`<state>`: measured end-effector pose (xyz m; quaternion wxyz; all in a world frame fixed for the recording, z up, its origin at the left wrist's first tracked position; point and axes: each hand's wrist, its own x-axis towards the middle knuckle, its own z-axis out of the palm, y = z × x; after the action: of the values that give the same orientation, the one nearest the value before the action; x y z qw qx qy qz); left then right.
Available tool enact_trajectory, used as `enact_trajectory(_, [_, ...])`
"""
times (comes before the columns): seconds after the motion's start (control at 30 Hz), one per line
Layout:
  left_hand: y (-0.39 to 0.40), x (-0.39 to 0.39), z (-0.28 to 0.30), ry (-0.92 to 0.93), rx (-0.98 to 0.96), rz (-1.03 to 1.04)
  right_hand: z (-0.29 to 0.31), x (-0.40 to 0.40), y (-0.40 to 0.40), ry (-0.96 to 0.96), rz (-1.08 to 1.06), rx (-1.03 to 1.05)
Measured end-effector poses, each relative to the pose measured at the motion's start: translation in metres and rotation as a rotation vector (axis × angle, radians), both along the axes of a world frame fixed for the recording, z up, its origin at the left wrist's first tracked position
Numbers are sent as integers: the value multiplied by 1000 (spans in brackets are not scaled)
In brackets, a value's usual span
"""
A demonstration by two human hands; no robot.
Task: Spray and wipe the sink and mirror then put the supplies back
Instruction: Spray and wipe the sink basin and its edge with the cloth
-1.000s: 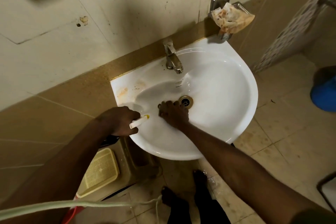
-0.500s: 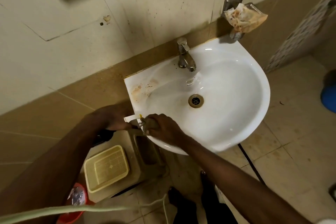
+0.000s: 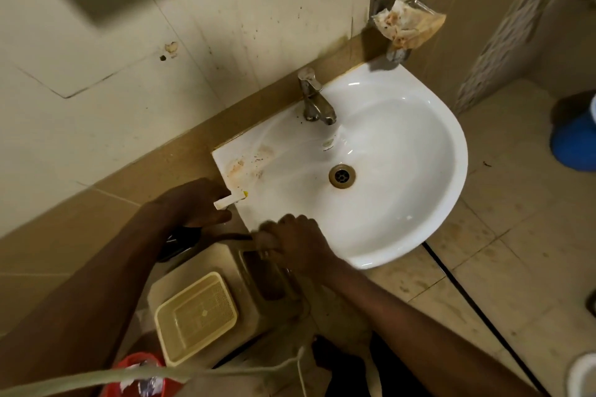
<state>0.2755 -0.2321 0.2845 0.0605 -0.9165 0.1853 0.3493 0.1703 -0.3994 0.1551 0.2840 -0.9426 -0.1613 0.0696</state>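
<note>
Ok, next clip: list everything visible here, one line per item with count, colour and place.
sink: one, white, on the wall, brown stains at its left corner
tap: one, metal, at the sink's back edge
drain: one, brassy, in the basin floor
soap holder: one, metal, on the wall above the sink's right end
crumpled wrapper: one, whitish-orange, in the holder
tray: one, pale yellow, on a beige container below the sink
red bin: one, bottom left floor
blue container: one, right edge floor
white stick: one, yellow tip, in the left grip
left hand: closed on the stick, beside the sink's left corner
right hand: at the sink's front-left rim; contents unclear
</note>
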Motion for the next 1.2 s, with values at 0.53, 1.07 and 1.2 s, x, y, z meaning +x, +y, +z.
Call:
enact_trajectory(0.53, [22,7,15,-14,-29,18,12,26,66,-21,-457,0])
enact_trajectory(1.07, [26,45,19,-75,-139,230,-2,22,104,-115,-401,-294])
enact_trajectory(1.2, [31,51,22,-27,-158,245,20,91,109,-43,-524,-155])
